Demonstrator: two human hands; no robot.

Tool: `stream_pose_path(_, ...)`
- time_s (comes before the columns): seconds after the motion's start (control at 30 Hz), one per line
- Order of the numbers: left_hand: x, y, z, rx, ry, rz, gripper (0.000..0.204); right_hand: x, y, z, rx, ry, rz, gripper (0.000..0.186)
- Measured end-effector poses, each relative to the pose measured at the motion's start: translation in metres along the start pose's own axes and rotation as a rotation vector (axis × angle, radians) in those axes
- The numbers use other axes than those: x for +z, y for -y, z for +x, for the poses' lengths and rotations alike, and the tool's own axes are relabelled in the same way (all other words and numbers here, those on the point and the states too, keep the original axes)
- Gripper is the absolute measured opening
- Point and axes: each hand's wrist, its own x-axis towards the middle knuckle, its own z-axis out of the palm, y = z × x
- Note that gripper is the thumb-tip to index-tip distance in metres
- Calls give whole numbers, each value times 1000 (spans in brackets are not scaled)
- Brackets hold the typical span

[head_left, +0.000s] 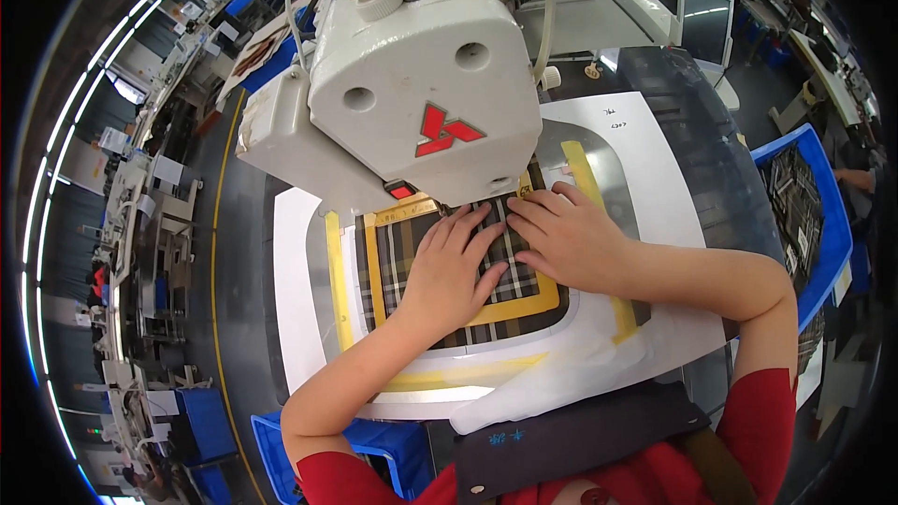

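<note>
Dark table [669, 84], cloth [516, 288] beneath fingers [466, 228]

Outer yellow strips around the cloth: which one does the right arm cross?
The right strip: the right hand and wrist cover its middle, so it shows above and below them. The left strip and front strip lie away from that arm.

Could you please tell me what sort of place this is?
It is probably a sewing workshop or factory. A large white machine head stands over plaid fabric in a yellow frame, and a yellow floor line runs along the left.
</note>
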Motion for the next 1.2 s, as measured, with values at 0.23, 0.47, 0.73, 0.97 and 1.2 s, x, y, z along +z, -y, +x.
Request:
stream_pose_path(0.23,3,-2,4,-51,-1,19,46,0,-5,-4,-25,24,30,41)
stream_pose_path(0.47,-1,-1,8,75,63,-114,51,-20,16,-36,-245,-52,75,29)
stream_pose_path(0.73,-1,5,10,137,108,13,45,-6,20,-43,-312,-118,-22,22)
stream_pose_path(0.97,1,-6,17,88,66,44,39,-9,20,-40,-333,-71,-1,32)
stream_pose_path(1.2,-9,-15,-2,149,74,-26,31,-8,18,-42,-338,-59,-8,33)
